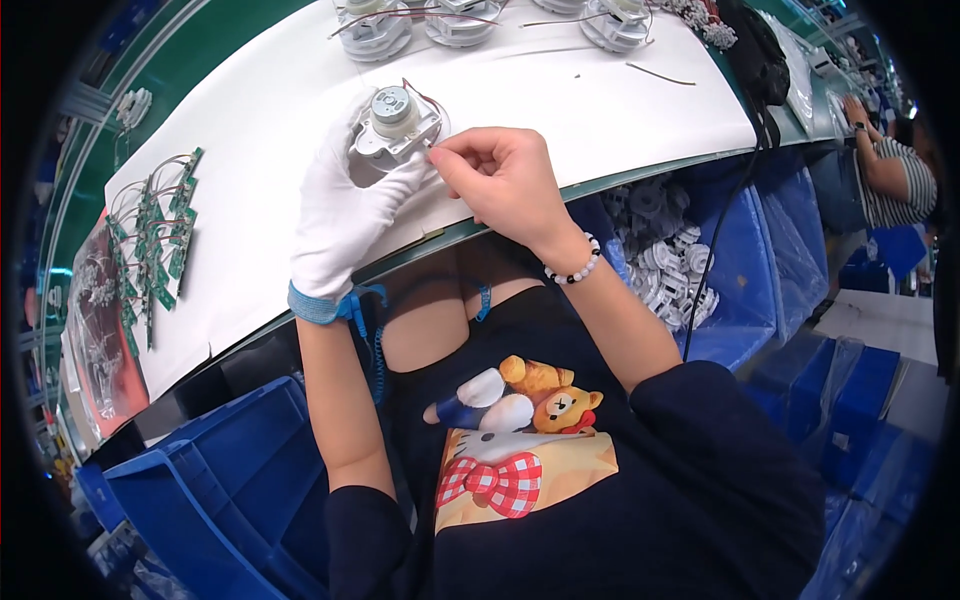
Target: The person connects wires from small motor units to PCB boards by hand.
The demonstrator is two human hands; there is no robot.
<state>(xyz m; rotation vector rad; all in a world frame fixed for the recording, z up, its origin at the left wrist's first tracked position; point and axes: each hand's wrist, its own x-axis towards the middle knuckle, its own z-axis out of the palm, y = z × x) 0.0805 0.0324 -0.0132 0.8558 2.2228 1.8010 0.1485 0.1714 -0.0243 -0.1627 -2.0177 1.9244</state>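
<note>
A white plastic housing with a round silver motor (393, 108) on top is gripped by my left hand (345, 200), which wears a white glove and a blue wrist strap with a coiled cord. Dark red wires curve off the motor's far side. My right hand (505, 185), bare with a beaded bracelet, has thumb and forefinger pinched together at the housing's near right edge. Whatever lies between those fingertips is too small to make out. Both hands are above the near part of the white-covered table (560, 110).
Several similar motor units (375, 35) stand along the far edge. Green circuit boards (155, 240) with wires lie at left. A loose wire (660, 75) rests at right. Below the table are a blue crate (215, 500) and a blue-lined bin of white parts (670, 270). Another person (890, 175) works far right.
</note>
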